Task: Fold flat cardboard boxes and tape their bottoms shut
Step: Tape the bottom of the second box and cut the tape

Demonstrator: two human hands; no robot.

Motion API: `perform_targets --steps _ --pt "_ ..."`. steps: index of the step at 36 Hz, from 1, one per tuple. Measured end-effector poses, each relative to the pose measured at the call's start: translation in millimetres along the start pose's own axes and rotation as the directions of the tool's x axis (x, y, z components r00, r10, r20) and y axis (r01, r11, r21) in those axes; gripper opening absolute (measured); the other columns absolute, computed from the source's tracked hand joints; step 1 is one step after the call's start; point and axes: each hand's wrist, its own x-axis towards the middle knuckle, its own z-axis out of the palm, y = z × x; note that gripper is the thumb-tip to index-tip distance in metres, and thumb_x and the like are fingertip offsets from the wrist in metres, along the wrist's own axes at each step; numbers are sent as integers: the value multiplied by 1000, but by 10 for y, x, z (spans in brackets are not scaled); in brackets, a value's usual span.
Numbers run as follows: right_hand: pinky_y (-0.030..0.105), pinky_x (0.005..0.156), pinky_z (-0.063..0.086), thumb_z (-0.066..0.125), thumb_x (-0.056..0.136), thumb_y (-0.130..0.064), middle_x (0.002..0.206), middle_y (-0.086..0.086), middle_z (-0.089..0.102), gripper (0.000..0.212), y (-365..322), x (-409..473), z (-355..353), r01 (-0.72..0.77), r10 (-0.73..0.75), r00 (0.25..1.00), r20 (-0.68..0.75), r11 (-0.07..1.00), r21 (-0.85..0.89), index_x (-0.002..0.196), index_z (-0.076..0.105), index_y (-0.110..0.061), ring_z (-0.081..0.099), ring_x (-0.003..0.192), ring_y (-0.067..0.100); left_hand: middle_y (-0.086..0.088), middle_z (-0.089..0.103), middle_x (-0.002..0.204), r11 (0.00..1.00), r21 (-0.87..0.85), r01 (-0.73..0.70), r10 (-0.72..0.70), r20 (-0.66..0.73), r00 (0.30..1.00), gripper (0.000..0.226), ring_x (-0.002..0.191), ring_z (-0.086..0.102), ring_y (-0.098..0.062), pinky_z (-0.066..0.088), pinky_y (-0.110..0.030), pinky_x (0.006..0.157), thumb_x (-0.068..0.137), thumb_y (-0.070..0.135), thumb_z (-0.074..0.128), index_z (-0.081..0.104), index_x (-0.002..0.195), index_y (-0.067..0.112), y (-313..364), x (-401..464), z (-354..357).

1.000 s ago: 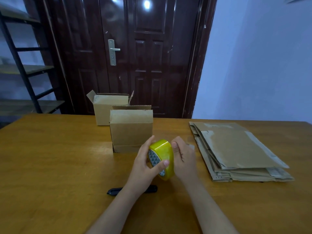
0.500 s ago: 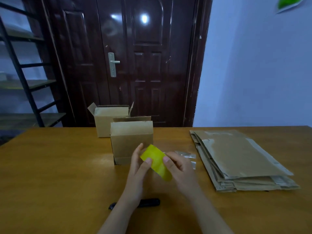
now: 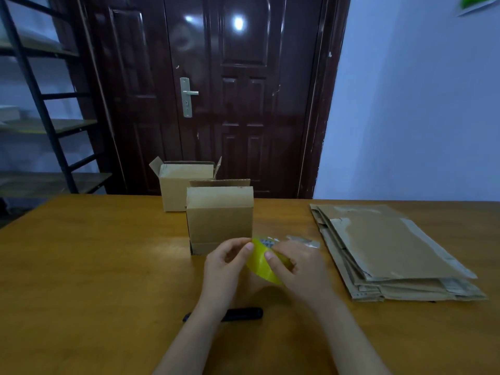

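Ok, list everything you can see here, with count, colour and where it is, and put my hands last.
table: one, orange-brown wood, across the foreground
boxes: two, tan, standing at table centre, one behind the other
flat cardboard: one stack, tan, table right
tape roll: one, yellow, held between both hands
black tool: one, on the table under the left wrist
door: one, dark brown, behind the table
shelf: one, black frame, far left
left hand: on the tape roll
right hand: on the tape roll

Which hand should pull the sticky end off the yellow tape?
Probably the right hand. Its fingers lie on top of the tape, where they can pick at its outer face. The left hand grips the roll from the side, so it looks better suited to steadying it.
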Motion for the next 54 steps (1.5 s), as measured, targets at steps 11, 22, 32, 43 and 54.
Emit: perform_targets --steps 11,22,32,43,54 --pt "1 57 28 47 90 -42 65 -9 66 37 -45 -20 12 82 -75 995 73 991 -110 74 71 -18 44 61 -9 -11 67 83 996 84 -18 21 -39 999 12 84 63 -26 53 -41 78 91 14 60 67 82 10 -90 62 -49" --pt "25 73 45 41 89 -50 80 -9 70 43 3 -15 37 -32 52 982 179 993 -109 86 72 -19 56 73 0 -1 48 82 925 366 -103 108 8 994 20 71 46 -9 40 -15 59 100 20 40 47 81 21 -139 59 41" --pt "22 86 19 28 86 -65 108 -12 67 59 9 6 -61 -116 172 957 234 965 -233 110 66 -28 51 99 -1 -2 49 80 959 251 -133 116 82 990 20 65 45 1 41 -16 62 101 17 38 50 85 15 18 -7 31" --pt "29 81 20 14 83 -67 100 -9 65 63 23 30 -61 -155 265 941 210 891 -427 101 60 -28 56 98 11 0 51 77 999 23 -46 41 191 981 21 73 50 -11 45 -24 73 100 16 39 52 87 6 73 -69 88" --pt "34 79 37 62 72 -64 81 -7 52 36 268 21 -134 -377 375 789 487 921 -98 70 53 -30 45 87 17 -3 51 67 884 -401 241 -157 231 960 16 63 48 -17 42 -30 62 86 10 57 48 73 8 5 82 -14"
